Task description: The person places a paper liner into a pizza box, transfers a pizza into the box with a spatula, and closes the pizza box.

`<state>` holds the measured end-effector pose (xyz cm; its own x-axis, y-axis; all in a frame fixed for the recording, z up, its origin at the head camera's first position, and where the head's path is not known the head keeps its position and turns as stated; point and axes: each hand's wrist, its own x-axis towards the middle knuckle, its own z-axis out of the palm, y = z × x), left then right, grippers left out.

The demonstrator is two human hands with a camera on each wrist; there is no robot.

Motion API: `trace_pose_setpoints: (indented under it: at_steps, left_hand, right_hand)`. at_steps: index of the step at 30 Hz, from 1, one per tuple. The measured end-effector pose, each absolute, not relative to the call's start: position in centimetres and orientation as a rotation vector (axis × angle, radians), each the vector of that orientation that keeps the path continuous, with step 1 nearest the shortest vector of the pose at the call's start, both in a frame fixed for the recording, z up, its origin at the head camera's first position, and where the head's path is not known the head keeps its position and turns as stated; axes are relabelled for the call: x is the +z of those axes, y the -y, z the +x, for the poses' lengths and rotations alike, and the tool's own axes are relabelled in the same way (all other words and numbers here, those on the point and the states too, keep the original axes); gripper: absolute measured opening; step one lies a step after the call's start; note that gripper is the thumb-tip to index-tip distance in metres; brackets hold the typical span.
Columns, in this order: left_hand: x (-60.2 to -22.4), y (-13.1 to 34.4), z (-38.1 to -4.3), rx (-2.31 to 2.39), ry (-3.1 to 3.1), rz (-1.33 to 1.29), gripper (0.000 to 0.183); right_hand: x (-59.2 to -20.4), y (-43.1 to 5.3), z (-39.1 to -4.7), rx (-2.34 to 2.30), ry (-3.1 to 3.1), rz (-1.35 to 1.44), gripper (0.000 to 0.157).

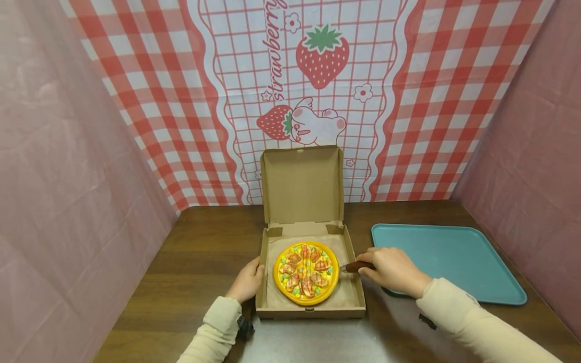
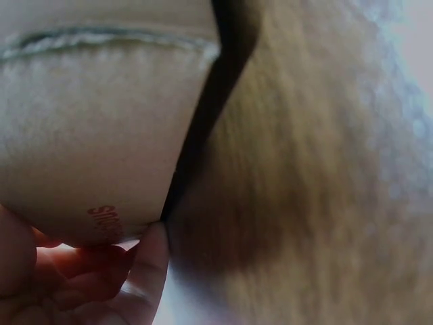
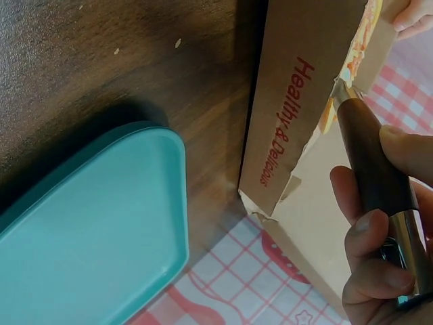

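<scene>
A round toy-like pizza (image 1: 306,273) with a yellow crust and colourful toppings lies in an open cardboard pizza box (image 1: 271,302), its lid raised at the back. My left hand (image 1: 246,281) holds the left side wall of the box; the left wrist view shows curled fingers (image 2: 145,271) at the cardboard's edge. My right hand (image 1: 391,269) grips the dark wooden handle (image 1: 358,266) of a metal-necked pizza server from the right. The server's neck (image 3: 344,90) meets the pizza's right edge, and its blade is hidden, seemingly beneath the crust.
A teal tray (image 1: 447,257) lies on the brown wooden table (image 1: 199,252), right of the box and partly behind my right forearm. A strawberry-patterned checked cloth (image 1: 436,101) hangs behind the table. Pink cloths (image 1: 77,201) flank both sides.
</scene>
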<state>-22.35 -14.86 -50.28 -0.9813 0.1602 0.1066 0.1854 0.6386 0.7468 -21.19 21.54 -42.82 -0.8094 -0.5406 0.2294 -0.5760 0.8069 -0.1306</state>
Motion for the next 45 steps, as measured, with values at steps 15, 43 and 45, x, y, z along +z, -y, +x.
trace_pose_setpoints:
  at_steps: [15,43,45]
  left_hand:
    - [-50.2,14.8,-22.3,-1.305,2.806,-0.301,0.039]
    - [-50.3,15.0,-22.3,-1.315,2.827,-0.276,0.042]
    - [-50.3,15.0,-22.3,-1.317,2.826,-0.277,0.042]
  right_hand:
    - [-43.4,-21.7,-20.6,0.198,2.646,0.890,0.017]
    - [-43.1,-22.6,-21.0,0.115,2.544,0.832,0.022]
    - [-43.2,-22.8,-21.0,0.108,2.550,0.820,0.022]
